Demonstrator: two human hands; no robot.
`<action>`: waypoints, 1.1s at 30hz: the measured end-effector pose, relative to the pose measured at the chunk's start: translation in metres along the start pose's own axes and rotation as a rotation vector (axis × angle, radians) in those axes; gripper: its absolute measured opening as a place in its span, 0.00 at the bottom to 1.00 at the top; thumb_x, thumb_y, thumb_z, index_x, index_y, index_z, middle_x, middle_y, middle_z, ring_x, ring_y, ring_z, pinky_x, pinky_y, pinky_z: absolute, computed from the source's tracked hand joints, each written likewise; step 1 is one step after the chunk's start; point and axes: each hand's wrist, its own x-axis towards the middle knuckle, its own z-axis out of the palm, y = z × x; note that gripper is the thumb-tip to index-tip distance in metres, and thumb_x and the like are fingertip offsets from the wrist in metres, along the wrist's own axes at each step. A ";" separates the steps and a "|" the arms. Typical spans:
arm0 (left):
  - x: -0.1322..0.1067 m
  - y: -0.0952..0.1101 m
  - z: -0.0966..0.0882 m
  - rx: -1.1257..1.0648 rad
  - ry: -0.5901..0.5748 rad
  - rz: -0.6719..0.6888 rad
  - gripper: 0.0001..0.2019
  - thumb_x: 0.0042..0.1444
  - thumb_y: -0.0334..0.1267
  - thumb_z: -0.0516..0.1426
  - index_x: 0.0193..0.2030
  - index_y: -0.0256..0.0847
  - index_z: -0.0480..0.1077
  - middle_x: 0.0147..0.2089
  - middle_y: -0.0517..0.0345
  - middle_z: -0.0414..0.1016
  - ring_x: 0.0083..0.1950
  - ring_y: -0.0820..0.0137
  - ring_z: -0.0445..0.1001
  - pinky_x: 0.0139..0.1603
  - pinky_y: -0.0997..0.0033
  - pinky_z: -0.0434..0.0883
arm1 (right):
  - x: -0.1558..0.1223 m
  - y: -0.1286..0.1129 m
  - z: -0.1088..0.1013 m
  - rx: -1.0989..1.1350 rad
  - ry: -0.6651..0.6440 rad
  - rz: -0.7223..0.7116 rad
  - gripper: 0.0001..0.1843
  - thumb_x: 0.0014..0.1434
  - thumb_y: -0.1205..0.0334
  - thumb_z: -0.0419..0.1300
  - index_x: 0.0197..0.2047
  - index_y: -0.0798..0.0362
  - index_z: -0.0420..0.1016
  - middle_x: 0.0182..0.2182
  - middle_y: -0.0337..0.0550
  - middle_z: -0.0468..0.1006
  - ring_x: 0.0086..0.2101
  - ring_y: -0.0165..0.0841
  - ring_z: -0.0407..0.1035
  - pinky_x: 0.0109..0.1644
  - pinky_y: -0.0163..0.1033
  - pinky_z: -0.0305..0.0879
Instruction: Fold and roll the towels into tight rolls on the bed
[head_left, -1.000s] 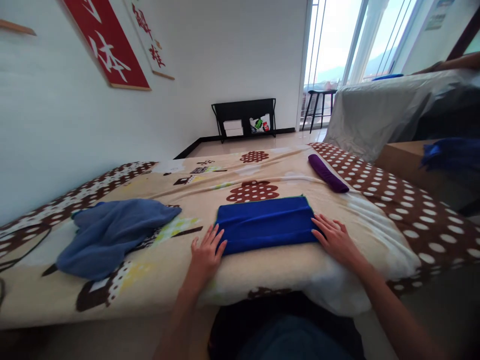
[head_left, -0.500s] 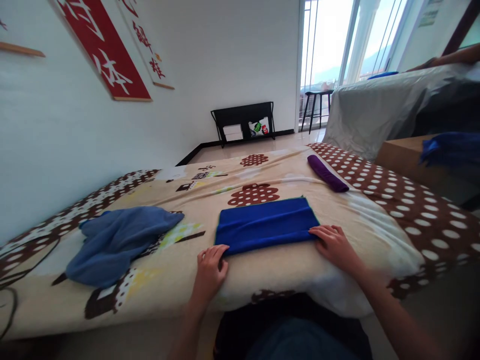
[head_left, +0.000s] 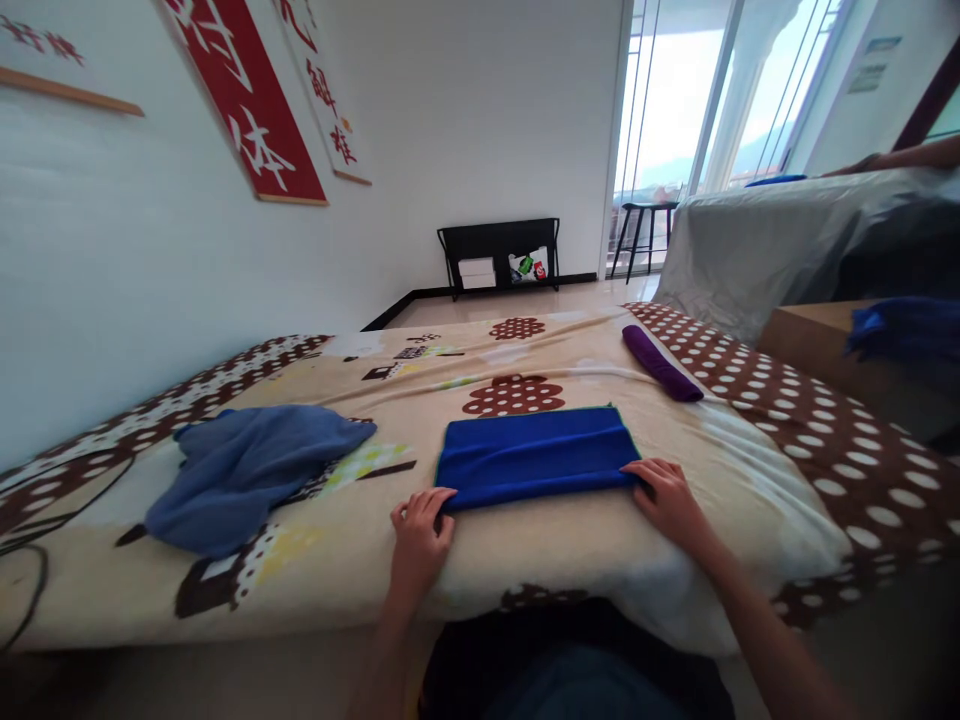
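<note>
Your left hand point(head_left: 421, 535) and right hand point(head_left: 670, 500) are at the two near corners of the blue cloth point(head_left: 536, 458), which lies as a wide, lightly creased rectangle on the patterned blanket point(head_left: 540, 545) right in front of you. Each grip is narrow, holding a corner with curled fingers on top and the thumb close to the edge. To your left, apart from the cloth, lies a crumpled grey-blue cloth point(head_left: 259, 475); beyond your right hand rests a purple roll point(head_left: 662, 365). Against the far wall stands a black rack point(head_left: 499, 240).
</note>
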 end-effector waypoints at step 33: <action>0.025 0.090 0.007 -0.145 -0.326 0.381 0.20 0.66 0.35 0.48 0.64 0.44 0.65 0.63 0.52 0.71 0.63 0.66 0.69 0.65 0.60 0.63 | 0.030 -0.124 0.014 0.041 -0.180 -0.200 0.21 0.69 0.53 0.50 0.61 0.47 0.69 0.57 0.45 0.75 0.55 0.38 0.68 0.59 0.47 0.60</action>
